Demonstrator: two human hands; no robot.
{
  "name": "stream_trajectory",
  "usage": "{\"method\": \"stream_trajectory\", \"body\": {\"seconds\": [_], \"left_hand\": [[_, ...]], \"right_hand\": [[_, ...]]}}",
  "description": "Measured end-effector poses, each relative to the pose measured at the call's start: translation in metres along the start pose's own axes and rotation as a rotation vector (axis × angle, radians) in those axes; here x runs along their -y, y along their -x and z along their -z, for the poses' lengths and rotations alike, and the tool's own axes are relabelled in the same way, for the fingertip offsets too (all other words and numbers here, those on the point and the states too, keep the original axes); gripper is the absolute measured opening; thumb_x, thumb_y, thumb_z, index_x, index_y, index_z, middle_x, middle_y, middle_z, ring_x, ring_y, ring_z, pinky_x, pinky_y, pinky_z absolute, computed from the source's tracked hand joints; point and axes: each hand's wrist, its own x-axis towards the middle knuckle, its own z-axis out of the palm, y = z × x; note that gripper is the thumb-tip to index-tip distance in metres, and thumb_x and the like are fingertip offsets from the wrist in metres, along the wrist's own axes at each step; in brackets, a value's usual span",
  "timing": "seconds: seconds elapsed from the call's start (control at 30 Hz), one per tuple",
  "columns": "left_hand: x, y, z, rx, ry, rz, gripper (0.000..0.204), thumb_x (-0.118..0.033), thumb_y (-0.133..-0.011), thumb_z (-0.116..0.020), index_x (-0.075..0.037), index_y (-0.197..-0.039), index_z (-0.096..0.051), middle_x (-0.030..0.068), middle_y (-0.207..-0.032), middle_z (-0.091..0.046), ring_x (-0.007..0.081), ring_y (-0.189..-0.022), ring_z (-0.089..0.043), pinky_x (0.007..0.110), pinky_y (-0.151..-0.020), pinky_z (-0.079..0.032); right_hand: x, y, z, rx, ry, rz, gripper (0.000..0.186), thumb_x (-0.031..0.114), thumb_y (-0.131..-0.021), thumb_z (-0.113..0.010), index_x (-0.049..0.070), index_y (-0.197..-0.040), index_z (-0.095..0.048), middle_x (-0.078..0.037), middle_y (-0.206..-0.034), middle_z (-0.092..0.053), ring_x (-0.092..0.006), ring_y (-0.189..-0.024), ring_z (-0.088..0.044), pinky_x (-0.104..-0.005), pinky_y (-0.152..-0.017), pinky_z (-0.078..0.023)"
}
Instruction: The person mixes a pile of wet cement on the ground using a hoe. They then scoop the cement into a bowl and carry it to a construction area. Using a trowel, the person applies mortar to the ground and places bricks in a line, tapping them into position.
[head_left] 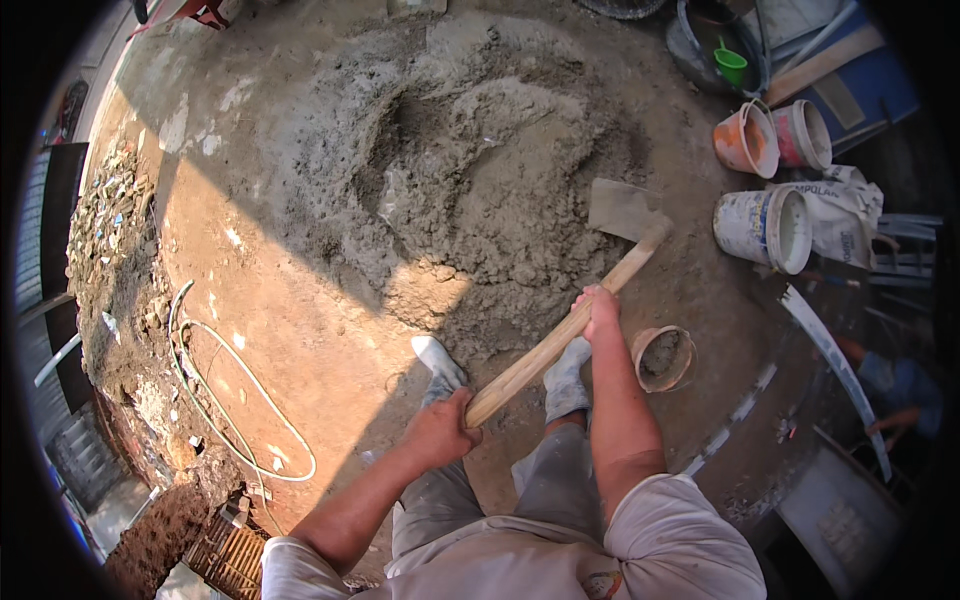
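Note:
Both my hands grip the pale wooden handle of a hoe [540, 368], held slantwise in front of my legs. My left hand [442, 430] is wrapped round the handle's near end. Farther up, my right hand [600, 312] closes on it below the head. The hoe's broad, mortar-smeared metal blade [622, 210] is at the right edge of a wide heap of wet grey mortar [480, 180]; whether it touches the heap I cannot tell. A hollow with ridged sides marks the heap's middle.
A small bucket [664, 360] with grey mix stands by my right foot. Several buckets [748, 140], a white sack [845, 205] and a black tub [700, 60] with a green dipper are at the right. A hose [250, 380] and rubble [115, 230] lie left. Another person [900, 395] is far right.

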Motion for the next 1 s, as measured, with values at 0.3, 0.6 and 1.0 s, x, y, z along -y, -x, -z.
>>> {"method": "stream_trajectory", "body": {"seconds": [0.3, 0.6, 1.0], "left_hand": [[-0.124, 0.104, 0.055, -0.111, 0.043, 0.130, 0.057, -0.026, -0.083, -0.076, -0.001, -0.127, -0.050, 0.0228, -0.095, -0.066, 0.0382, -0.085, -0.069, 0.041, -0.073, -0.054], [-0.258, 0.093, -0.013, 0.091, 0.182, -0.485, 0.069, -0.031, -0.079, -0.083, 0.000, -0.132, -0.051, 0.0194, -0.097, -0.067, 0.0296, -0.080, -0.071, 0.036, -0.066, -0.057], [-0.336, 0.083, -0.056, 0.513, -0.045, -0.665, 0.064, -0.039, -0.084, -0.076, 0.001, -0.126, -0.049, 0.0202, -0.088, -0.064, 0.0337, -0.066, -0.068, 0.041, -0.052, -0.053]], "right_hand": [[-0.068, 0.058, -0.086, 0.261, 0.069, -0.460, 0.016, 0.009, -0.083, -0.062, 0.006, -0.092, -0.049, -0.009, -0.074, -0.054, -0.0230, -0.062, -0.057, -0.0398, -0.059, -0.052], [0.033, 0.053, 0.054, 0.510, -0.164, -0.593, 0.019, 0.019, -0.086, -0.061, 0.004, -0.086, -0.049, -0.009, -0.071, -0.056, -0.0202, -0.056, -0.058, -0.0328, -0.053, -0.052], [0.101, 0.109, 0.265, 0.124, -0.376, -0.362, 0.018, 0.018, -0.087, -0.060, 0.005, -0.091, -0.048, -0.010, -0.073, -0.056, -0.0228, -0.057, -0.055, -0.0347, -0.057, -0.050]]}}
